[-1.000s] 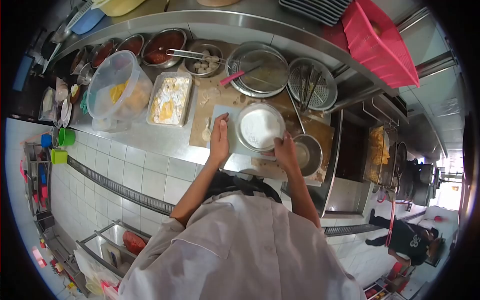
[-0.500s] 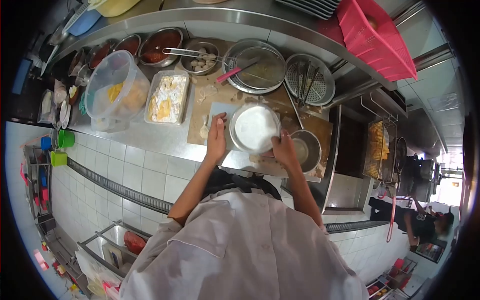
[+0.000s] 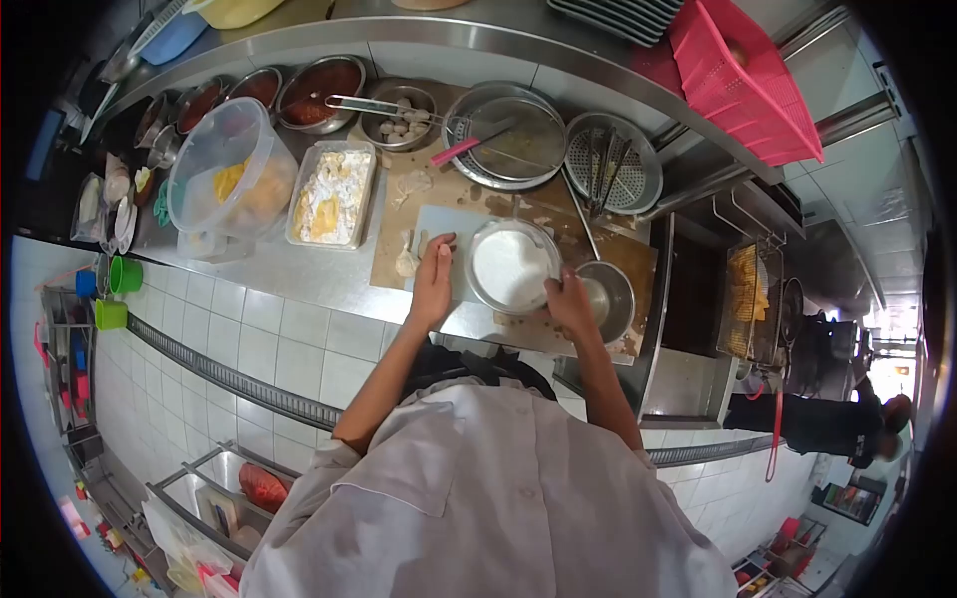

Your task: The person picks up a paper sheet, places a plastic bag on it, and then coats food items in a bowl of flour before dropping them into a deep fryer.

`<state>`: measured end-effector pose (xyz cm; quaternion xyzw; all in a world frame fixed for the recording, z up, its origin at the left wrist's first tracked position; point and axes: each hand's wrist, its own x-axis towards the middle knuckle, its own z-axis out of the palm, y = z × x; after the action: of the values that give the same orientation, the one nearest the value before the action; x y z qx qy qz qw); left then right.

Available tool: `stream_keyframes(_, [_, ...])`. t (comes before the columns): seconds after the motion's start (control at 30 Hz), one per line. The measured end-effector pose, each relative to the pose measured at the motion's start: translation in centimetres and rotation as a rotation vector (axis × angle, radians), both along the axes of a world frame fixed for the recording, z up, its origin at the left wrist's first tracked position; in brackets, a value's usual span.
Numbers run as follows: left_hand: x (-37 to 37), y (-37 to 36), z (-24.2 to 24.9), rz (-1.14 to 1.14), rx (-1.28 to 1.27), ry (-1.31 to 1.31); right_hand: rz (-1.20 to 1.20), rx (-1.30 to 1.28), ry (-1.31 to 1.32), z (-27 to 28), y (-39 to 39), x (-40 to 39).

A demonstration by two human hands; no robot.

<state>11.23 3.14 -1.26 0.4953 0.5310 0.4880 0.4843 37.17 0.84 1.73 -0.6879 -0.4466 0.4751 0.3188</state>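
A round metal bowl [image 3: 546, 291] of white powder is over the brown worktop covering, with a small tab at its far rim. My right hand [image 3: 571, 302] is closed on its near right edge. My left hand [image 3: 434, 282] is upright at the left, palm facing the bowl, fingers stretched out, a small gap from the rim. A pale sheet [image 3: 431, 217] lies partly beneath the bowl. Close by my right hand stands a deeper metal pot [image 3: 620, 299], partly hidden by that hand.
Left are a tray of powdered food [image 3: 331, 199] and a clear plastic tub [image 3: 194, 189]. Behind stand a pan with a strainer [image 3: 528, 149], a colander with tongs [image 3: 643, 169] and sauce bowls [image 3: 324, 85]. A frying basket [image 3: 748, 304] and another person [image 3: 827, 424] are at right.
The bowl has shifted slightly right, and its powder now lies more to the left. The gap to my left hand is wider. The other person at right has changed posture.
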Motion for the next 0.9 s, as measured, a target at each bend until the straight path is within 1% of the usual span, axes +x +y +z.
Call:
stream_keyframes(0.03, [-0.3,0.7,-0.2,-0.001,0.02,0.011,0.003,0.001,0.065,0.0,0.6,0.3])
stream_keyframes(0.07, [-0.4,0.9,-0.6,0.0,0.031,0.016,-0.033,0.001,0.045,-0.5,1.3,0.2])
stream_keyframes(0.13, [0.0,0.2,-1.5,0.013,0.022,-0.019,-0.109,-0.035,0.001,1.2,1.4,-1.9])
stream_keyframes(0.23, [0.1,0.2,-1.5,-0.079,-0.12,0.121,0.029,-0.066,-0.167,1.0,1.3,-2.8])
stream_keyframes(0.27, [0.2,0.3,-1.7,-0.082,-0.064,0.192,0.089,0.022,-0.276,-0.8,1.4,-2.3])
stream_keyframes(0.3, [0.3,0.1,-2.7,-0.086,-0.012,0.263,0.149,0.105,-0.384,-4.1,1.2,-1.5])
stream_keyframes(0.33, [0.3,-0.2,-3.6,-0.09,0.037,0.334,0.211,0.187,-0.491,-4.6,1.0,-1.5])
stream_keyframes(0.37, [0.1,-0.3,-4.5,-0.094,0.087,0.407,0.187,0.163,-0.495,-5.0,0.8,-1.1])
stream_keyframes(0.43, [-0.3,-0.3,-4.7,-0.116,0.046,0.419,0.137,0.112,-0.502,-1.4,0.5,-1.9])
stream_keyframes(0.47, [-0.4,-0.3,-4.8,-0.132,0.026,0.424,0.17,0.265,-0.588,-1.0,0.5,-2.1])
stream_keyframes(0.53, [0.3,-0.7,-2.1,-0.123,-0.177,0.199,0.221,0.579,-0.758,-0.4,1.4,-2.5])
stream_keyframes(0.57, [0.6,-1.0,-0.9,-0.126,-0.275,0.09,0.331,0.582,-0.732,-0.8,1.7,-3.0])
stream_keyframes(0.63, [0.5,-0.8,-2.5,-0.153,-0.197,-0.038,0.513,0.579,-0.696,-2.8,2.4,-4.0])
stream_keyframes(0.7, [0.4,-0.7,-2.3,-0.167,-0.299,-0.11,0.569,0.815,-0.728,-4.9,2.7,-4.3])
stream_keyframes(0.73, [0.6,-0.8,-2.4,-0.142,-0.28,-0.117,0.624,0.7,-0.845,-5.1,2.8,-5.0])
stream_keyframes(0.77, [0.5,-0.8,-2.7,-0.163,-0.264,-0.106,0.675,0.575,-0.95,-5.3,2.9,-5.8])
stream_keyframes(0.83, [0.3,-0.7,-2.5,-0.186,-0.277,-0.084,0.732,0.458,-1.002,-5.5,2.9,-6.6])
stream_keyframes(0.9, [-0.9,0.1,-8.0,-0.137,-0.114,0.072,0.732,0.327,-1.021,-3.6,2.3,-7.2])
